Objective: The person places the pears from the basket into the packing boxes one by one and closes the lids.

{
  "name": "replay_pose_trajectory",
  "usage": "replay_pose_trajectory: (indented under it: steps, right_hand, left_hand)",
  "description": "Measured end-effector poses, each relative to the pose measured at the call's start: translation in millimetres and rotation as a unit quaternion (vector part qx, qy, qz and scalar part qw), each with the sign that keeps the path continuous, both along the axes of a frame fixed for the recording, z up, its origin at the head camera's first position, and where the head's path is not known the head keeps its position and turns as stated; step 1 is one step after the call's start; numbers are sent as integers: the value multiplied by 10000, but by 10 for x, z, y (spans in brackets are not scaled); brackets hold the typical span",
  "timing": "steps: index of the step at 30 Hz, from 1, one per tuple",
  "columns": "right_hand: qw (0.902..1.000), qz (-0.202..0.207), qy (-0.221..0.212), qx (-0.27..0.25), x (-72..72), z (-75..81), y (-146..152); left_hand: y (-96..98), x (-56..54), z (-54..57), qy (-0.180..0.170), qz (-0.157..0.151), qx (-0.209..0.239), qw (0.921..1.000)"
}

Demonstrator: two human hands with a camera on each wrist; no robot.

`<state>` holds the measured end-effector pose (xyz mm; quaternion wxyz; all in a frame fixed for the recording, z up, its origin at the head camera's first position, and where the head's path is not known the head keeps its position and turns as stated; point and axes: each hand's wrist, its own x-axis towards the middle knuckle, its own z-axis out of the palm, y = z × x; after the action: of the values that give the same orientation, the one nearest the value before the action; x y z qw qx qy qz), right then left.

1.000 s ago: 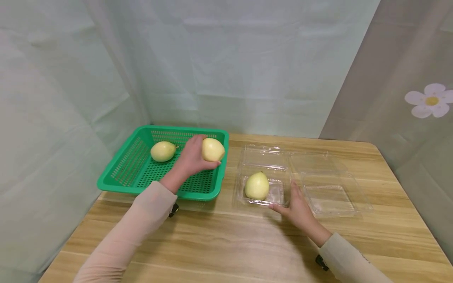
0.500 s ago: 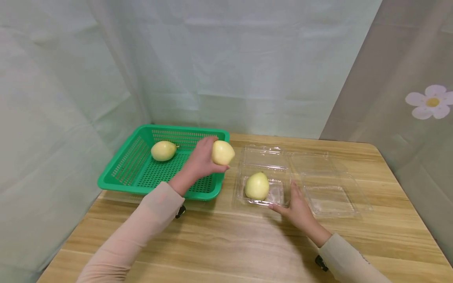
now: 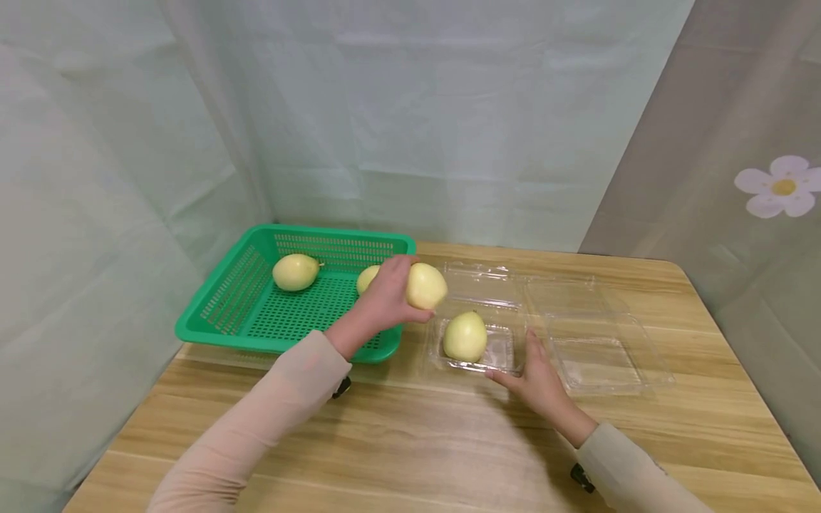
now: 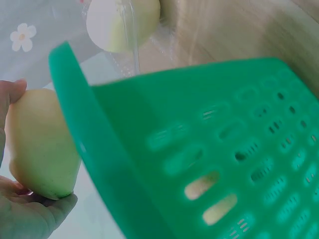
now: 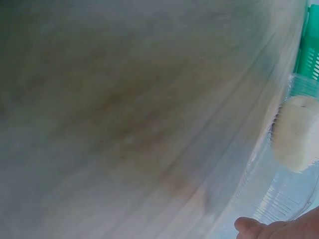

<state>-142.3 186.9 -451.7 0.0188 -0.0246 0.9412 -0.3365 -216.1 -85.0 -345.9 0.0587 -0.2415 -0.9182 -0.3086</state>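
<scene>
My left hand [image 3: 390, 293] grips a pale yellow pear [image 3: 427, 286] over the right rim of a green basket [image 3: 192, 324]. In the left wrist view the fingers curl around this pear [image 4: 44, 144], beside the basket's rim. Inside the basket lies one pear [image 3: 296, 272]; another pear [image 3: 366, 279] is partly hidden behind my left hand. To the right stands an opened clear plastic box [image 3: 500, 349] with a pear [image 3: 465, 337] in its left half. At the box's near right corner, my right hand [image 3: 539, 377] rests with spread, fairly straight fingers, thumb against the front edge.
A second clear plastic box [image 3: 596, 360], lid folded back, lies right of the first on the wooden table [image 3: 410, 442]. Pale curtains [image 3: 474, 142] hang close behind the table and along its sides.
My left hand has carried its pear rightward from above the basket toward the plastic box, bringing another pear in the basket into view. My right hand has stayed at the box corner.
</scene>
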Motion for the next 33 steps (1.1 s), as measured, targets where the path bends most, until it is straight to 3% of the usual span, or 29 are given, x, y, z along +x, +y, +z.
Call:
replay_pose_trajectory:
  steps: [6, 22, 29, 33]
  right_hand:
    - [10000, -50, -64, -50, -22, 29, -5]
    - [9996, -79, -11, -268, 21, -27, -24]
    - [9996, -163, -92, -207, 41, -28, -17]
    - [9996, -158, -54, -238, 35, -23, -31]
  left_hand:
    - [98, 35, 0, 92, -90, -250, 9996]
    - [421, 182, -81, 332, -841, -472, 9948]
    - [567, 213, -123, 29, -1015, -582, 9931]
    - [616, 216, -145, 96, -1054, -792, 9912]
